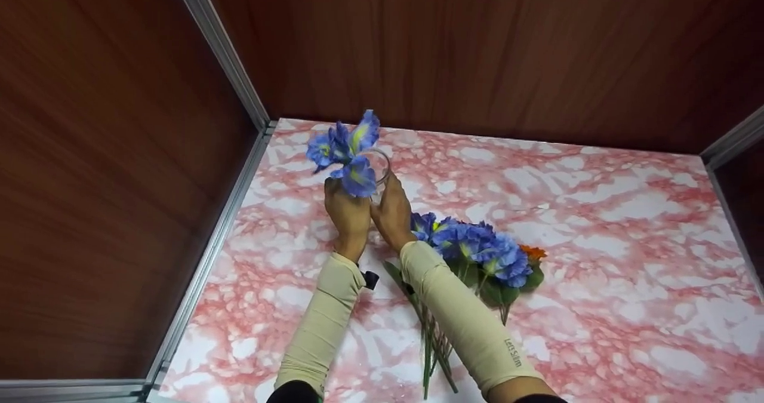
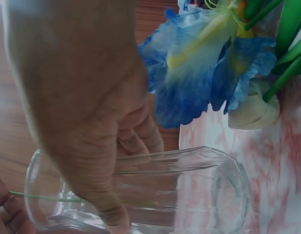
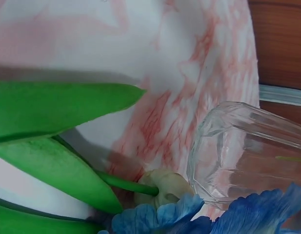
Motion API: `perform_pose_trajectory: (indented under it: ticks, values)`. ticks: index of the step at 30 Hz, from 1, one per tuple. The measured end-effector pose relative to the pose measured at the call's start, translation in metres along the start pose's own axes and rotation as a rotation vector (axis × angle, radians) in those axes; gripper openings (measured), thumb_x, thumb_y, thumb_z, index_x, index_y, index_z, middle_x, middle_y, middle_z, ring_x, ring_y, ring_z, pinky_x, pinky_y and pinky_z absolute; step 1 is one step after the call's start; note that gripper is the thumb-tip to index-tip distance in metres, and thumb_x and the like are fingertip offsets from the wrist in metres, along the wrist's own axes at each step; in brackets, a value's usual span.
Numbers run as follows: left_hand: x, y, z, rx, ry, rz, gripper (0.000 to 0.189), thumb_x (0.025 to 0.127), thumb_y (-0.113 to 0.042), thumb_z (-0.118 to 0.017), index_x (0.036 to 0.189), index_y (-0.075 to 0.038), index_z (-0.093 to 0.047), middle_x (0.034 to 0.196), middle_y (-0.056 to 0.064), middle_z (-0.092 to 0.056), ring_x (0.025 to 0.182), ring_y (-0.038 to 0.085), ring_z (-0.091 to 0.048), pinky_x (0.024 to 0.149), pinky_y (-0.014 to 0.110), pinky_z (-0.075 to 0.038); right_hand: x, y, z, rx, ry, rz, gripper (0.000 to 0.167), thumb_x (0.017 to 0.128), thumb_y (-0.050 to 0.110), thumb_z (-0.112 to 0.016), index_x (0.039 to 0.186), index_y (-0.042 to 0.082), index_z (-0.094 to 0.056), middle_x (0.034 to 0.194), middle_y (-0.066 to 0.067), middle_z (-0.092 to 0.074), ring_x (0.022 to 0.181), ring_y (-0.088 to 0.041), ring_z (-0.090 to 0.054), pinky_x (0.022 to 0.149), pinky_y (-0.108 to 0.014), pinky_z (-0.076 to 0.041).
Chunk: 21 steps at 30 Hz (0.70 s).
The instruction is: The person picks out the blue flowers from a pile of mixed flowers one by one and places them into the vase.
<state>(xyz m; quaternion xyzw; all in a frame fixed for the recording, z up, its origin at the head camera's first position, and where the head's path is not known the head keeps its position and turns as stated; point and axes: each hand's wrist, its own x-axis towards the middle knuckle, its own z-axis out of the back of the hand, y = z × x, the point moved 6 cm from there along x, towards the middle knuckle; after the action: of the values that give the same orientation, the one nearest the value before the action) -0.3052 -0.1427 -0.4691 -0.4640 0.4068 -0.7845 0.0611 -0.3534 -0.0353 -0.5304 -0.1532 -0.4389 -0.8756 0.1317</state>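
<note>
My left hand (image 1: 349, 218) grips a clear glass vase (image 2: 199, 190) round its side. In the left wrist view the vase's mouth is on the left and its base on the right, and the left thumb lies across the glass. At the mouth, my right hand (image 2: 11, 214) pinches a green stem (image 2: 48, 197) that reaches inside the vase. From the head view, a blue flower (image 1: 358, 179) with yellow streaks stands above both hands, beside the vase's round rim (image 1: 388, 163). The vase's body is hidden there.
Below the right forearm, several blue flowers (image 1: 465, 239) lie on the pink-and-white marbled table (image 1: 627, 271), with an orange flower (image 1: 534, 252) and green leaves. A whitish bloom (image 3: 165, 187) lies near the vase. Dark wood panels (image 1: 477, 51) enclose the table.
</note>
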Motion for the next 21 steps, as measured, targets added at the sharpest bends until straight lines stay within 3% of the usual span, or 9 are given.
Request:
perform_pose_trajectory:
  ticks: [2,4,8,11,14,17,21]
  values:
    - [0.001,0.001,-0.002,0.011,0.005,-0.011,0.018,0.075,-0.003,-0.068,0.091,0.006,-0.07,0.091,0.016,-0.068,0.098,0.033,-0.06,0.095,0.039,-0.042,0.0,-0.001,-0.001,0.007,0.003,0.007,0.073,0.08,0.016,-0.07,0.142,-0.004,-0.038,0.129,-0.022,-0.054,0.118,-0.036,-0.053,0.098,-0.048,-0.042]
    - [0.0,0.005,-0.003,-0.019,0.003,0.035,0.02,0.075,-0.003,-0.068,0.093,0.004,-0.071,0.094,0.014,-0.069,0.099,0.032,-0.06,0.095,0.039,-0.042,0.0,-0.001,-0.001,0.011,0.002,0.014,0.072,0.081,0.018,-0.07,0.142,-0.004,-0.039,0.129,-0.022,-0.054,0.118,-0.035,-0.053,0.098,-0.047,-0.042]
    - [-0.003,0.012,-0.008,0.017,0.051,0.124,0.016,0.075,-0.003,-0.063,0.086,0.004,-0.071,0.083,0.016,-0.069,0.086,0.036,-0.063,0.079,0.047,-0.047,-0.001,-0.001,-0.001,0.0,0.0,0.033,0.072,0.082,0.016,-0.069,0.142,-0.006,-0.037,0.132,-0.023,-0.052,0.12,-0.035,-0.051,0.099,-0.046,-0.041]
    - [-0.005,0.014,-0.011,0.117,0.104,0.122,0.012,0.073,-0.003,-0.06,0.077,0.006,-0.068,0.074,0.019,-0.067,0.076,0.043,-0.062,0.069,0.052,-0.046,-0.001,0.001,-0.001,-0.008,-0.015,0.049,0.07,0.082,0.011,-0.069,0.141,-0.008,-0.037,0.131,-0.024,-0.052,0.12,-0.036,-0.051,0.1,-0.046,-0.041]
    - [-0.002,0.014,-0.014,0.159,0.12,0.071,0.011,0.074,-0.004,-0.062,0.079,0.004,-0.068,0.079,0.019,-0.068,0.08,0.044,-0.062,0.074,0.051,-0.046,-0.001,0.001,0.0,-0.024,-0.031,0.053,0.068,0.082,0.01,-0.069,0.14,-0.007,-0.038,0.128,-0.024,-0.054,0.118,-0.036,-0.053,0.098,-0.047,-0.042]
    - [0.001,0.015,-0.016,0.141,0.117,0.04,0.014,0.08,-0.009,-0.066,0.089,0.002,-0.069,0.09,0.016,-0.068,0.094,0.038,-0.061,0.088,0.046,-0.045,-0.001,0.001,0.0,-0.032,-0.027,0.04,0.067,0.083,0.012,-0.068,0.14,-0.007,-0.039,0.127,-0.023,-0.055,0.116,-0.036,-0.053,0.097,-0.047,-0.043]
    - [-0.002,0.02,-0.017,0.094,0.125,0.105,0.022,0.08,-0.009,-0.068,0.099,0.001,-0.069,0.103,0.015,-0.065,0.104,0.031,-0.058,0.093,0.041,-0.043,-0.002,-0.001,-0.001,-0.023,-0.019,0.028,0.066,0.083,0.009,-0.067,0.141,-0.005,-0.038,0.128,-0.022,-0.055,0.117,-0.035,-0.053,0.097,-0.047,-0.042]
